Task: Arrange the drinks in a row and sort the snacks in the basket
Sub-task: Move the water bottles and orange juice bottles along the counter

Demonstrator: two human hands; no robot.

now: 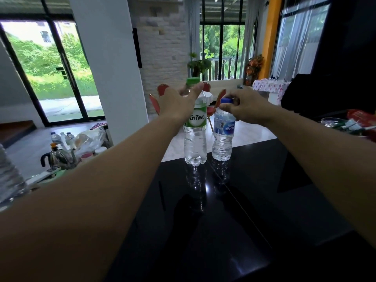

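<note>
Both bare forearms are reaching out over the glossy black tabletop. Standing upright on it is the green-capped bottle, clear water inside. The left hand is sitting against that bottle's shoulder, thumb lying across the neck just under the cap. The other fingers are hiding behind the palm, so I can't tell whether they're clamping it. Just right of the green-capped bottle, close but not touching, the shorter blue-capped bottle is standing upright too. The right hand is pinching its cap, fingers curled tight around it. Well off to the right of the green-capped bottle, snack packets are lying in a blurred heap.
</note>
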